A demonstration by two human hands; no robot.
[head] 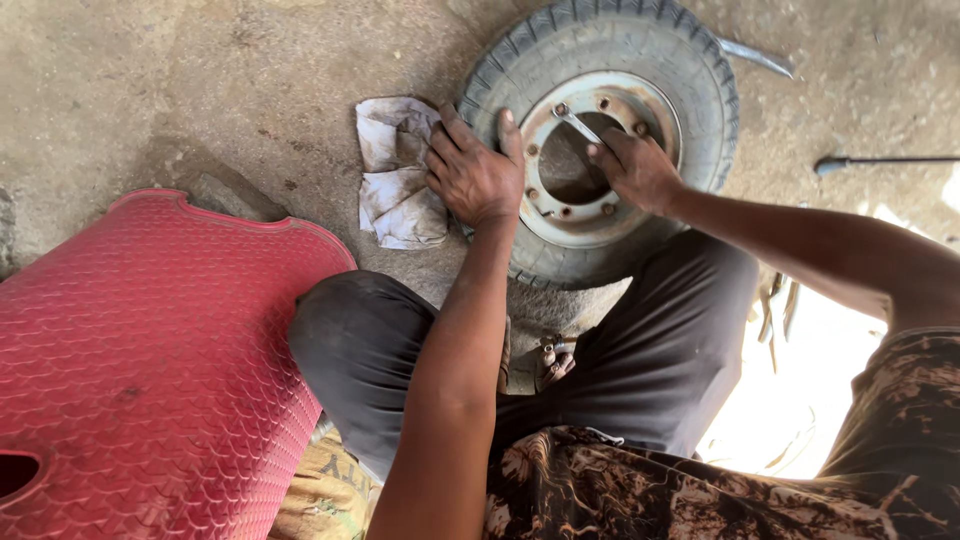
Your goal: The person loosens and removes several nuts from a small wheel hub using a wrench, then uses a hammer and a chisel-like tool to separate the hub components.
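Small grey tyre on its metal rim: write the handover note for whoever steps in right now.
Left hand: flat on the small grey rubber tyre, holding it down on the concrete floor.
Right hand: grips a slim steel spanner set at a nut on the bare metal rim.
Done: cannot tell how many nuts are loose.
Left: nuts are in place around the rim. A crumpled white rag lies beside the tyre.

On the concrete floor [150, 90] I see a crumpled white rag [397, 172] lying near its far middle, a red textured plastic panel [150, 370] filling the near left corner, and a thin metal rod [880, 161] by the right edge.
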